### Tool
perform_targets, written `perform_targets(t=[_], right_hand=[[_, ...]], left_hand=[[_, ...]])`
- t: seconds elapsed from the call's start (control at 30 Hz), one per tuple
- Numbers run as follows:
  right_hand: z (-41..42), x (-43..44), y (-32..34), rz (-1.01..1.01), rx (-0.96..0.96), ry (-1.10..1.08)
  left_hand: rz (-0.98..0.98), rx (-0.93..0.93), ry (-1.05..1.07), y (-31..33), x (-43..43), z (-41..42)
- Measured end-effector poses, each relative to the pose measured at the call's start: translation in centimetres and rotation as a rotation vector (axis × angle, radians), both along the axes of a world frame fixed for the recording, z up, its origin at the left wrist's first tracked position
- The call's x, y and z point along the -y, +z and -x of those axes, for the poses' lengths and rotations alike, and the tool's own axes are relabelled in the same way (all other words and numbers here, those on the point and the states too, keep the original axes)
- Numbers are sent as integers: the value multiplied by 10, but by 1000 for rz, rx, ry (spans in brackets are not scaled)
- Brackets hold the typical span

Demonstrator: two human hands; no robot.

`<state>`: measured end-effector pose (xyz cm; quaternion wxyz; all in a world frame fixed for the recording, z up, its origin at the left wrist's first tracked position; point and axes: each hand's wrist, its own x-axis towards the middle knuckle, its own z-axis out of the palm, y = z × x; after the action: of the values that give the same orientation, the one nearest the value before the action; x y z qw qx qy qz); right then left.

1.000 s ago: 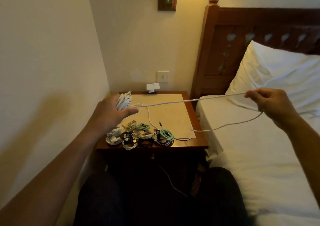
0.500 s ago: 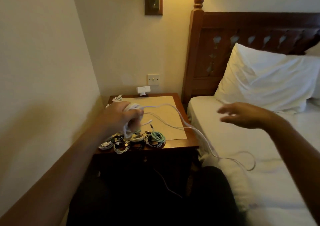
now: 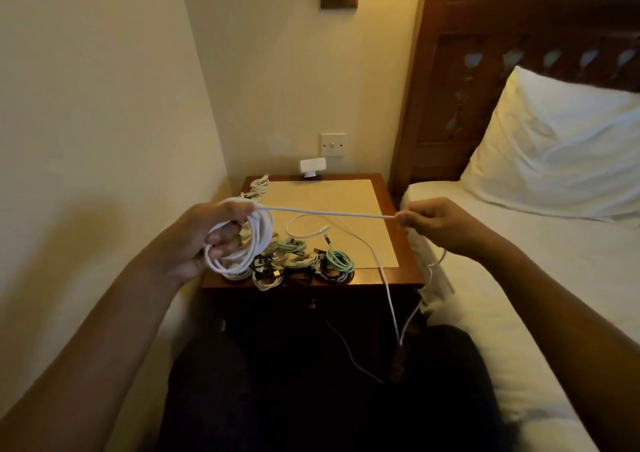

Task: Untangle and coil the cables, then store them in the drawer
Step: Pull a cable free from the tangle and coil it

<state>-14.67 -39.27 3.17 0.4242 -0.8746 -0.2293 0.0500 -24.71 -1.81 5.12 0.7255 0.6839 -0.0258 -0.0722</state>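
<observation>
My left hand [image 3: 211, 235] grips a coil of white cable [image 3: 254, 244] wound in several loops, held above the front left of the wooden nightstand [image 3: 384, 275]. A straight run of that cable [image 3: 329, 212] stretches right to my right hand [image 3: 434, 225], which pinches it over the gap between nightstand and bed. Below my right hand the slack [image 3: 393, 306] hangs down past the nightstand's front edge. Several coiled cables lie along the front of the nightstand, among them a green one [image 3: 341, 261] and black ones [image 3: 265, 266]. The drawer knob [image 3: 312, 302] sits under the top; the drawer is closed.
A white charger [image 3: 312, 167] stands at the back of the nightstand, with more white coils [image 3: 259, 187] at its back left corner. The wall runs close on the left. A bed [image 3: 540, 278] with a white pillow [image 3: 561, 147] and a wooden headboard is on the right. My dark trousers fill the foreground.
My right hand, open over the bed half a second ago, has come back left and pinched the cable, pulling it taut. My left hand still holds the coil, now with more loops.
</observation>
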Motion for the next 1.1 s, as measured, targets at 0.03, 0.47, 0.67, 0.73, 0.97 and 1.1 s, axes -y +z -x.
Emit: perform_targets(t=[0.03, 0.47, 0.67, 0.73, 0.97, 1.1], right_hand=[[-2, 9, -10, 29, -51, -51], [19, 29, -43, 308, -116, -85], [70, -76, 9, -109, -168, 321], [71, -85, 6, -113, -116, 330], [73, -87, -9, -75, 1, 342], [70, -89, -20, -145, 5, 379]], left_hand=[[77, -6, 34, -5, -5, 0], [81, -32, 107, -28, 43, -8], [201, -29, -40, -31, 87, 8], [250, -29, -98, -34, 84, 13], [94, 9, -365, -40, 68, 27], [104, 57, -312, -41, 76, 27]])
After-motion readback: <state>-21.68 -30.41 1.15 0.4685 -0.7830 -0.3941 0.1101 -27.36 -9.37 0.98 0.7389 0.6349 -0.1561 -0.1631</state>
